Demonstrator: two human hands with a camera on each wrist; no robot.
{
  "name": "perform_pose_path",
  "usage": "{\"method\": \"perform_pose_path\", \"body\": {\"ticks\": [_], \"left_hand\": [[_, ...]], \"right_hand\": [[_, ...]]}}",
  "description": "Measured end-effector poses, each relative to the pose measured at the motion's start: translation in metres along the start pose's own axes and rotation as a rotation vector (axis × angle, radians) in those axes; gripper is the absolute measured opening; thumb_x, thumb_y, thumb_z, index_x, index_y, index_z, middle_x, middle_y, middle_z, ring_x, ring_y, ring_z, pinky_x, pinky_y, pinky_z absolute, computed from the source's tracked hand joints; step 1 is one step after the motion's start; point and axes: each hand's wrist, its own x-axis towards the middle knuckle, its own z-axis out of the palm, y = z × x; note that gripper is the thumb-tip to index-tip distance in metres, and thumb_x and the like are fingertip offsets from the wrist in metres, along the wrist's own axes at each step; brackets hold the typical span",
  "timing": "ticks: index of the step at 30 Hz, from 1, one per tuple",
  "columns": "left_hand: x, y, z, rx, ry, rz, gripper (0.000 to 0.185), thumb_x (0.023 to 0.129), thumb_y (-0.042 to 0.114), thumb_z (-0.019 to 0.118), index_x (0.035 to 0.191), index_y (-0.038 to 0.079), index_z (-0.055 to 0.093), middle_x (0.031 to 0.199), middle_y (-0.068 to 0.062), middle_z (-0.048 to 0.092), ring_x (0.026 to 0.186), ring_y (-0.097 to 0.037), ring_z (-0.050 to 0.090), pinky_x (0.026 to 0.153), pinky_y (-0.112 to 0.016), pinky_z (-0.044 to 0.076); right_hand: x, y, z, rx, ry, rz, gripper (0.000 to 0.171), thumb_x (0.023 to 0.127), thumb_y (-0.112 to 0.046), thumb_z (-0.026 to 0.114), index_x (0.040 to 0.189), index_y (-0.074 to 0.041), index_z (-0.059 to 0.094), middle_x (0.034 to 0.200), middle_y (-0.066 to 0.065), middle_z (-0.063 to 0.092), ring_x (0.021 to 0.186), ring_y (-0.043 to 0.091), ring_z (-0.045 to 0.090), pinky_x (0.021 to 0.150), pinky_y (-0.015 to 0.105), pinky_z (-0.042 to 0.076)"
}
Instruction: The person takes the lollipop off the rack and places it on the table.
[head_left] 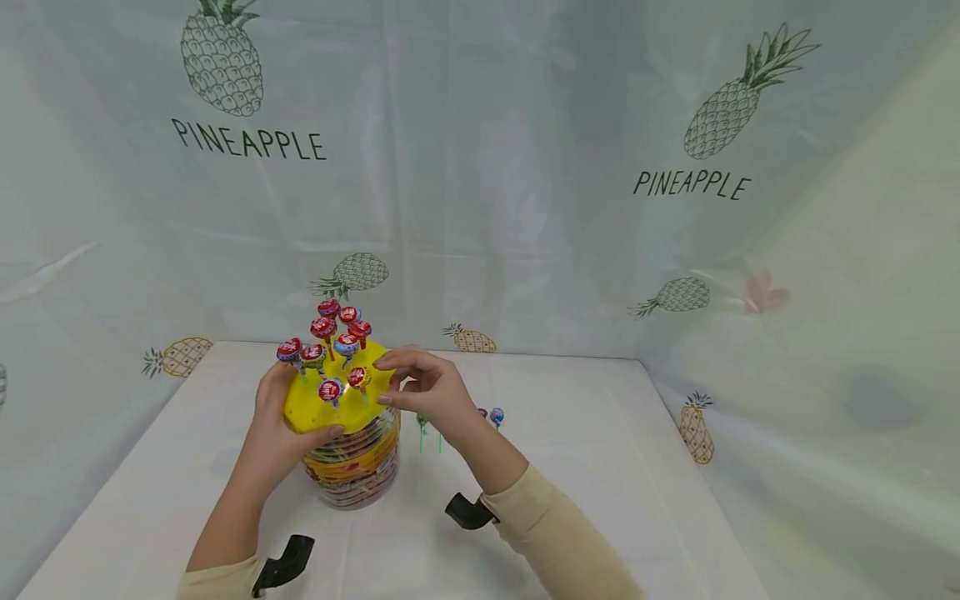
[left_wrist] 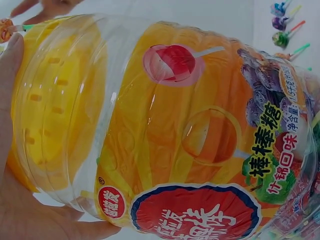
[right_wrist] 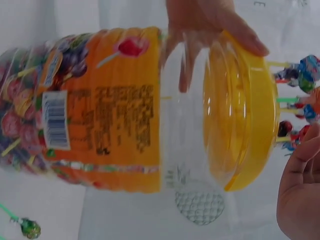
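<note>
A clear plastic jar [head_left: 352, 475] with an orange label stands on the table, full of wrapped lollipops in its lower part. Its yellow lid [head_left: 303, 408] has several lollipops [head_left: 330, 390] upright in it, sticks down. With thumb and fingers around the lid and neck, my left hand [head_left: 273, 425] grips the jar from the left. My right hand [head_left: 431, 396] hovers at the lid's right side, thumb and forefinger apart with nothing seen between them. In the right wrist view, that right hand [right_wrist: 300, 195] is close beside the lollipop heads.
Several loose lollipops lie on the white table [head_left: 585, 467] right of the jar, such as a green one [right_wrist: 31, 228] and a blue one [head_left: 497, 415]. A pale curtain [head_left: 480, 167] with pineapple prints hangs behind. Black wrist mounts [head_left: 288, 562] stick out from both sleeves.
</note>
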Motion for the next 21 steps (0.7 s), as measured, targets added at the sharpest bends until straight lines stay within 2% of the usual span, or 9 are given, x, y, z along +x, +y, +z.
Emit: {"method": "perform_pose_path", "body": {"ticks": [4, 8, 11, 18, 21], "left_hand": [[0.0, 0.001, 0.001, -0.009, -0.001, 0.005, 0.103, 0.078, 0.016, 0.083, 0.154, 0.006, 0.016, 0.154, -0.022, 0.008, 0.128, -0.045, 0.031, 0.096, -0.061, 0.042], [0.0, 0.0, 0.0, 0.004, -0.004, 0.001, 0.104, 0.077, 0.018, 0.084, 0.155, 0.006, 0.016, 0.154, -0.021, 0.009, 0.127, -0.044, 0.033, 0.095, -0.056, 0.043], [0.0, 0.0, -0.001, 0.015, -0.004, -0.004, 0.104, 0.077, 0.018, 0.084, 0.155, 0.006, 0.016, 0.155, -0.02, 0.009, 0.127, -0.043, 0.035, 0.094, -0.052, 0.043], [0.0, 0.001, -0.001, 0.004, 0.0, 0.004, 0.104, 0.077, 0.015, 0.084, 0.155, 0.005, 0.015, 0.155, -0.021, 0.008, 0.127, -0.045, 0.033, 0.095, -0.057, 0.043], [0.0, 0.0, -0.001, 0.009, 0.003, 0.006, 0.104, 0.077, 0.014, 0.084, 0.155, 0.006, 0.016, 0.155, -0.02, 0.009, 0.127, -0.044, 0.034, 0.095, -0.033, 0.048]], "right_hand": [[0.002, -0.001, 0.008, 0.007, -0.03, -0.048, 0.028, 0.084, 0.008, 0.069, 0.112, 0.011, 0.065, 0.114, 0.002, 0.061, 0.083, 0.016, 0.057, 0.073, 0.023, 0.053], [0.005, 0.001, 0.013, -0.033, -0.043, -0.087, 0.025, 0.085, 0.006, 0.071, 0.109, 0.008, 0.068, 0.113, 0.003, 0.062, 0.086, 0.017, 0.058, 0.075, 0.026, 0.055], [0.007, 0.001, 0.015, -0.052, -0.046, -0.096, 0.024, 0.084, 0.004, 0.072, 0.109, 0.007, 0.069, 0.113, 0.005, 0.063, 0.087, 0.016, 0.058, 0.076, 0.028, 0.056], [0.012, -0.004, 0.017, -0.088, -0.056, -0.095, 0.021, 0.086, 0.001, 0.072, 0.107, 0.005, 0.07, 0.112, 0.006, 0.064, 0.095, 0.016, 0.06, 0.079, 0.031, 0.057], [0.012, -0.006, 0.018, -0.074, -0.05, -0.094, 0.018, 0.086, 0.002, 0.071, 0.103, 0.006, 0.071, 0.112, 0.007, 0.065, 0.1, 0.018, 0.061, 0.08, 0.031, 0.057]]}}
